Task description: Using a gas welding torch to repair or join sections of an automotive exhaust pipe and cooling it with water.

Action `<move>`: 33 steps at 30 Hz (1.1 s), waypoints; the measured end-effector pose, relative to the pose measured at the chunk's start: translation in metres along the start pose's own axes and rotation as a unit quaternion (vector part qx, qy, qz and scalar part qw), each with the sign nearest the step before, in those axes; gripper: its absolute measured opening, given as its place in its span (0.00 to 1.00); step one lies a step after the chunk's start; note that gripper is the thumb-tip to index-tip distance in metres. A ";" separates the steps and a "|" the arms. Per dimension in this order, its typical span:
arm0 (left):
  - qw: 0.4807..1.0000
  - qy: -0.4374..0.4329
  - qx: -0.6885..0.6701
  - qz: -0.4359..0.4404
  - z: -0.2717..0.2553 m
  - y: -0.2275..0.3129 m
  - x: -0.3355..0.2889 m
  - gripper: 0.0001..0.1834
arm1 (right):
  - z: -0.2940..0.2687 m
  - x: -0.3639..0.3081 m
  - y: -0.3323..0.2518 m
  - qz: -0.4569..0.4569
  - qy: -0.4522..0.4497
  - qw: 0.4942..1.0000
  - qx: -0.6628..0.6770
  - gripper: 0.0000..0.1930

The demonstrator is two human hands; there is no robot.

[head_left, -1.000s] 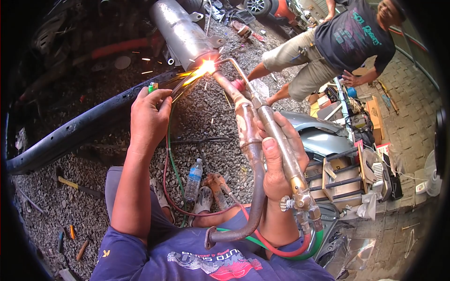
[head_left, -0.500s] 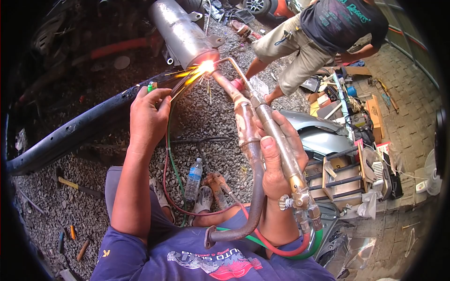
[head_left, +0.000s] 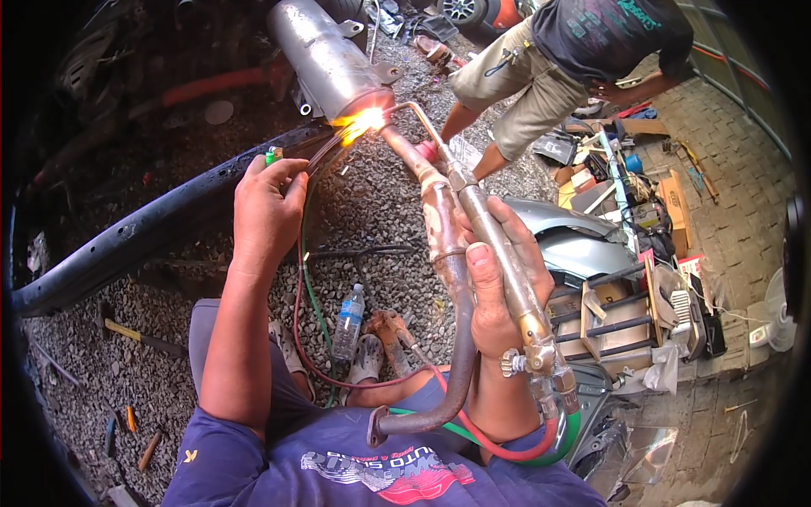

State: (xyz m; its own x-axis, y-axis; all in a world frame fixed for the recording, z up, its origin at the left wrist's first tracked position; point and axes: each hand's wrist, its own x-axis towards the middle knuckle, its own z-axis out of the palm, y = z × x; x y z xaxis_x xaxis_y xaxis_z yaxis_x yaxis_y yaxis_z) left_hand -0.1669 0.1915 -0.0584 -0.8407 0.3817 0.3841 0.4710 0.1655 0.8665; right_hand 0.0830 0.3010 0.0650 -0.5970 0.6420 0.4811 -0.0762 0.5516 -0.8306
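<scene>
My right hand [head_left: 490, 296] is wrapped round a brass-coloured gas torch [head_left: 500, 243], thumb along its handle. The torch's bent tip points left at the joint between a silver muffler [head_left: 328, 57] and a rusty exhaust pipe [head_left: 448, 228]. A bright orange flame [head_left: 363, 124] glows there. Pinched in my left hand [head_left: 267, 203] are thin metal rods [head_left: 325, 150], their far ends reaching the flame. A small green object [head_left: 271, 158], perhaps a lighter, shows at the fingers of this hand. The pipe's lower bend ends in a flange [head_left: 377, 427] over my shirt.
Red and green hoses [head_left: 481, 448] run from the torch across my lap. A water bottle [head_left: 348, 325] stands on gravel near my feet. A dark metal bar [head_left: 152, 224] crosses the left side. Another person [head_left: 566, 76] bends over at upper right, near piled parts and a hammer [head_left: 139, 336] lies left.
The flying sparks have died down, and the flame looks smaller. The other person has bent lower and shifted slightly left. My hands have barely moved.
</scene>
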 end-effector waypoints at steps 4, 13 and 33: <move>1.000 0.001 0.011 -0.006 -0.002 0.003 0.000 0.11 | 0.000 0.000 -0.002 0.002 -0.001 1.000 0.001 0.28; 1.000 0.013 0.020 0.019 -0.001 -0.003 0.001 0.11 | 0.002 0.000 -0.002 -0.003 -0.003 1.000 0.000 0.28; 1.000 0.011 -0.005 -0.001 0.002 0.002 0.000 0.11 | -0.004 0.001 0.006 -0.026 0.006 0.999 -0.026 0.28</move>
State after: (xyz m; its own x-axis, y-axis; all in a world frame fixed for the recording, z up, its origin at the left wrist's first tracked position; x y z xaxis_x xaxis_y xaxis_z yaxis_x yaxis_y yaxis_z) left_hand -0.1655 0.1933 -0.0578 -0.8472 0.3618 0.3891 0.4666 0.1564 0.8705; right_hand 0.0852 0.3068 0.0614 -0.5831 0.6182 0.5271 -0.0650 0.6112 -0.7888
